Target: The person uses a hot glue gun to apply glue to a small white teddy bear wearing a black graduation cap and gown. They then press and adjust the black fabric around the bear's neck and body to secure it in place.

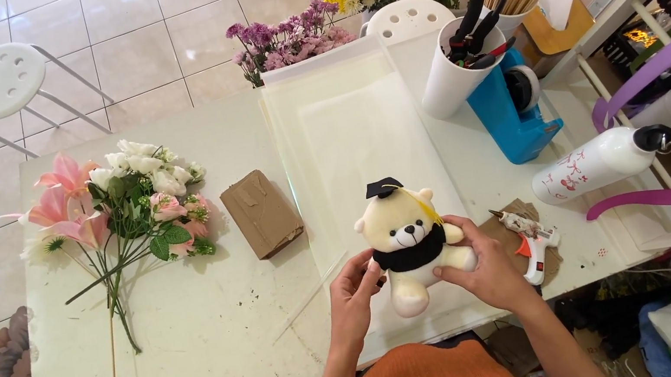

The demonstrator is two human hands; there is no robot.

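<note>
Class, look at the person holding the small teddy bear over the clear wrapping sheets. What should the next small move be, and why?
Probably set the teddy bear down upright on the middle of the clear wrapping sheets. Both the left hand and the right hand hold it just above the sheets' near edge, and the flower bunch lies apart to the left, so the hands must be freed first.

A teddy bear point(407, 244) lies between a flower bunch point(122, 211) left and a glue gun point(533, 242) right.
</note>
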